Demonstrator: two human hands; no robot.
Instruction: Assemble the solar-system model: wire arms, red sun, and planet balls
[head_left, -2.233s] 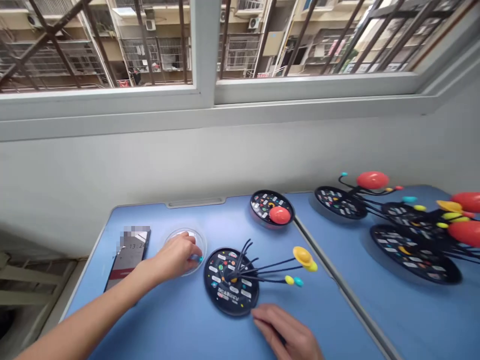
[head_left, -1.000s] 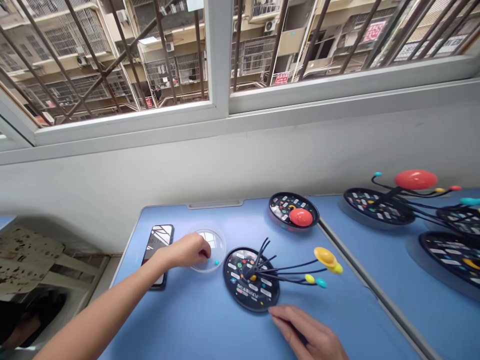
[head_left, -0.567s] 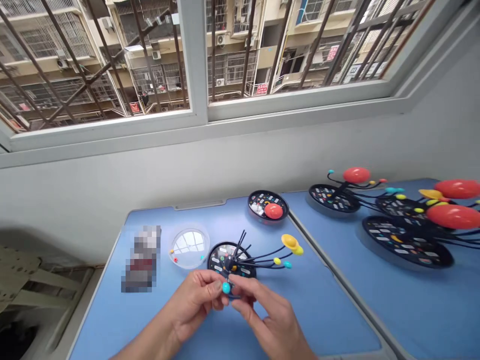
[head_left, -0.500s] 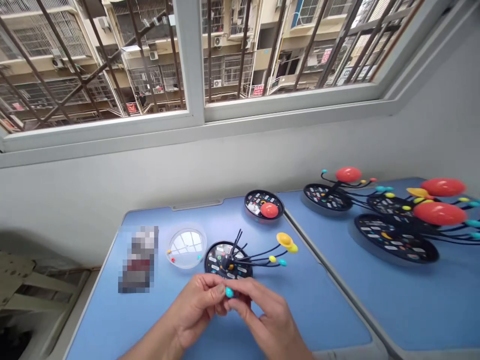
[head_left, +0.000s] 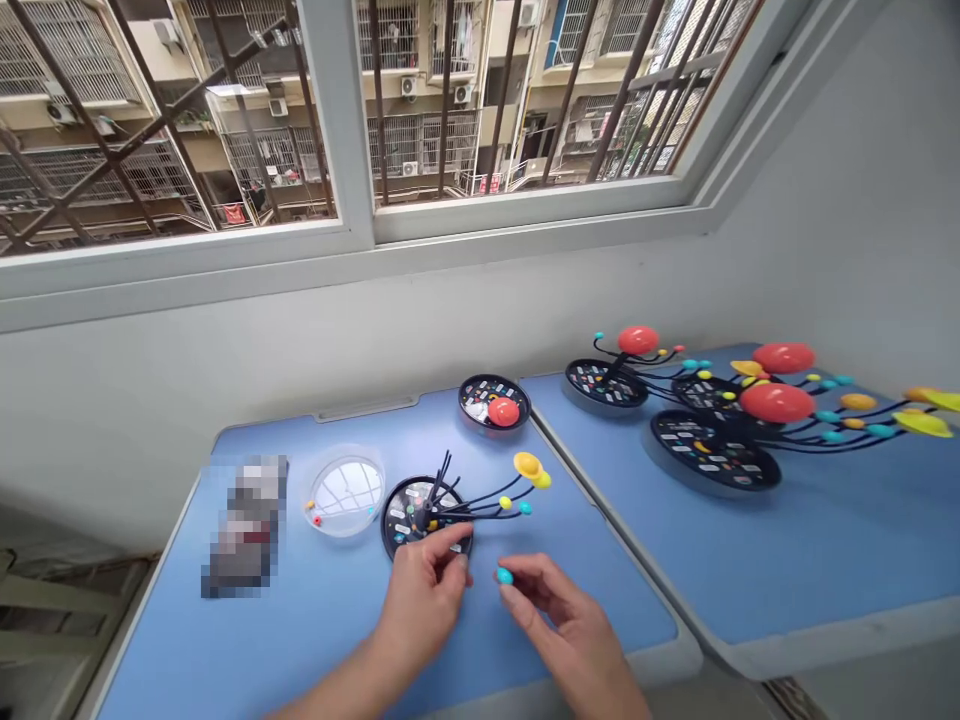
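Between the thumb and fingertips of my right hand (head_left: 566, 620) is a small turquoise ball (head_left: 505, 576). My left hand (head_left: 427, 600) has its index finger stretched out and its thumb apart, with nothing visible between them. It overlaps the near edge of a round black base (head_left: 409, 493) printed with small pictures and labels. From the base's central post (head_left: 427, 512) thin black curved rods fan out. Some rods bear balls at their tips: a yellow ringed planet (head_left: 528, 465), yellow balls and a turquoise ball (head_left: 525, 508). Several other rods have bare tips.
A clear plastic bowl (head_left: 343, 525) with a few small beads stands left of the base, beside a pixelated item (head_left: 247, 530). Behind is another round base (head_left: 469, 415) holding a red ball (head_left: 503, 411). Assembled planet models (head_left: 709, 475) occupy the right-hand table, across a gap.
My hands have moved apart. The turquoise ball has stayed in my right hand, while my left hand has moved toward the base. The camera view has turned to the right.
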